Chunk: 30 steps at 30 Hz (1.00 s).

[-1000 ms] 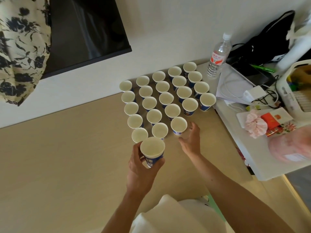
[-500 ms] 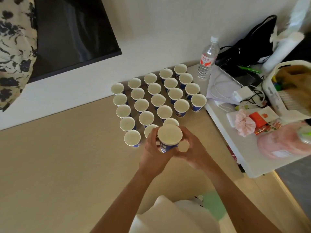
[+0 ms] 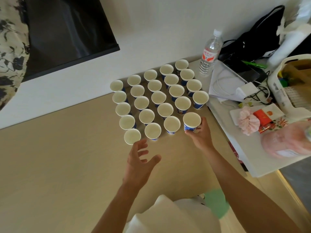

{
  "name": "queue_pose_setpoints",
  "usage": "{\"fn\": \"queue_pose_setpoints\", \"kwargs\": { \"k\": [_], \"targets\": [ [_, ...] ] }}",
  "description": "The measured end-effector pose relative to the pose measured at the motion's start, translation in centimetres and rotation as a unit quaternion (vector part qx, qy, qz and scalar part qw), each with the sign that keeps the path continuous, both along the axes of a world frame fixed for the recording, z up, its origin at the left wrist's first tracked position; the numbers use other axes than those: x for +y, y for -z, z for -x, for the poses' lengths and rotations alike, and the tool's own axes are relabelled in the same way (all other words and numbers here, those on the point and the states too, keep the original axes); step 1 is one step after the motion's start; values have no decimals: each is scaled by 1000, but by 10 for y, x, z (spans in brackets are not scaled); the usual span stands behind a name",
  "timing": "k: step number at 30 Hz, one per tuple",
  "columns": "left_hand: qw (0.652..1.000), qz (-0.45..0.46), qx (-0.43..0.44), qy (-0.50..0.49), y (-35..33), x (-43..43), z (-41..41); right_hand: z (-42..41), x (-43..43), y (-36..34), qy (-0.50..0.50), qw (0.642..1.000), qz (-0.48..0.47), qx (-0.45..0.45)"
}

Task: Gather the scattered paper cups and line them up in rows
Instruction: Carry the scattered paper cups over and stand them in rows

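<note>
Here the right hand [image 3: 201,137] is curling fingers round the blue-and-white paper cup [image 3: 191,121] at the near row [image 3: 172,123]'s right end; the left hand [image 3: 139,158] is hovering, spread.

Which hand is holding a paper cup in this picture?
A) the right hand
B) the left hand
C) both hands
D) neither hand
A: the right hand grips a paper cup at the near right corner of the rows, while the left hand hovers with fingers spread and holds nothing.
</note>
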<state>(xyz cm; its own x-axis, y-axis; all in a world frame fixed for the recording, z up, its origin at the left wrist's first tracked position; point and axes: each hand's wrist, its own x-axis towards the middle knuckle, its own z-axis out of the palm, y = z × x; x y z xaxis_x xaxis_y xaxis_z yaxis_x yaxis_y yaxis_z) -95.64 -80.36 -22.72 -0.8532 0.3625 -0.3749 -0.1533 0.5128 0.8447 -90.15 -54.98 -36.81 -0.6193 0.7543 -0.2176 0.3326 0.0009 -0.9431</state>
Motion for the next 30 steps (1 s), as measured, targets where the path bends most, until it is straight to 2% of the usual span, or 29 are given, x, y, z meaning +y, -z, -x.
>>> {"fn": "queue_pose_setpoints", "kwargs": {
  "k": [9,21,25,28,30],
  "targets": [
    [1000,8,-6,-28,4,-13,4,26,11,14,22,998,-27,-51],
    [999,-6,-24,-42,11,-17,7,18,10,15,30,999,-1,-32],
    [997,-22,-20,-75,6,-27,11,-19,-19,13,91,994,-4,-65],
    [993,-35,-11,-110,1,-42,15,-44,-58,12,143,989,16,-42],
    [989,-49,-9,-140,-3,-55,18,-49,-88,10,145,988,38,-29]
  ]
}}
